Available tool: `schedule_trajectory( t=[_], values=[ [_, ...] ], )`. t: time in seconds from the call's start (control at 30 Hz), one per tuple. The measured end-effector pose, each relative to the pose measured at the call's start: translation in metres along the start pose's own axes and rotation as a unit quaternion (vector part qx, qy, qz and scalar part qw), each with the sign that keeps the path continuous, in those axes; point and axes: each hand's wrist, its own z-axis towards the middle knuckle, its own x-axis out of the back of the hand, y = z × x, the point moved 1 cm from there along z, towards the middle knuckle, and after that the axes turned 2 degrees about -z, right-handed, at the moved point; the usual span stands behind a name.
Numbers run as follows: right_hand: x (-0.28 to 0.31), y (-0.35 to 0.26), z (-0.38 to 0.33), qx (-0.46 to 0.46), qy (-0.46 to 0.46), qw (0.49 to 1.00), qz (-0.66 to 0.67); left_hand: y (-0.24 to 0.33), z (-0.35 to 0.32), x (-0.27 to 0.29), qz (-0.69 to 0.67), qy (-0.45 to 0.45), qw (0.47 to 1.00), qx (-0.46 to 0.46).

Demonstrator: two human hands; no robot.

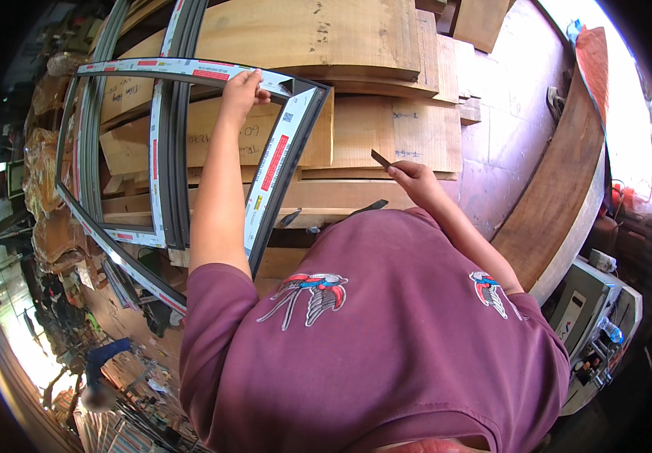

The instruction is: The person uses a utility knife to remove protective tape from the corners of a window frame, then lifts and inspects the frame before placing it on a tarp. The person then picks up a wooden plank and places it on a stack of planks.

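Note:
A dark metal frame [271, 162], like a window or door frame, has printed white protective film along its bars. Near its upper right corner, my left hand [241, 97] is closed around the top bar. My right hand [417, 183], held apart from the frame on the right, pinches a short, thin, dark flat strip [380, 158] between thumb and fingers. The strip points up and to the left; its exact kind cannot be made out. Below the frame's open middle lie thick wooden boards [364, 128].
More dark frame bars [166, 151] with film lie under the held frame at left. A long curved-looking wooden slab [549, 204] runs along the right, beside a grey box-shaped machine [587, 306]. Another person [101, 377] is at lower left among clutter.

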Motion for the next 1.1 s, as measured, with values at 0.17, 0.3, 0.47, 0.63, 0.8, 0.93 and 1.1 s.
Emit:
schedule_trajectory(
  t=[0.17, 0.3, 0.47, 0.63, 0.8, 0.93, 1.1],
  values=[
    [-0.012, -0.002, 0.01, 0.018, -0.014, 0.999, -0.025, 0.025, -0.025, -0.039, 0.493, 0.015, 0.866, -0.084],
    [-0.016, -0.025, 0.011, 0.064, -0.027, 0.996, -0.063, 0.017, -0.027, -0.063, 0.574, 0.053, 0.81, -0.103],
    [-0.014, -0.033, 0.015, 0.059, -0.039, 0.995, -0.067, 0.003, -0.016, -0.052, 0.529, 0.017, 0.824, -0.202],
    [-0.015, -0.032, 0.024, 0.059, -0.019, 0.997, -0.043, 0.016, 0.006, -0.035, 0.473, -0.106, 0.869, -0.104],
    [-0.016, -0.077, 0.042, 0.081, -0.023, 0.995, -0.056, 0.02, 0.02, -0.017, 0.312, -0.19, 0.931, -0.011],
    [-0.026, -0.114, 0.057, 0.105, -0.036, 0.994, -0.024, 0.01, 0.018, -0.01, 0.202, -0.18, 0.962, -0.02],
    [-0.046, -0.133, 0.098, 0.119, -0.061, 0.99, 0.041, 0.012, 0.014, -0.009, 0.161, -0.166, 0.973, -0.014]
  ],
)
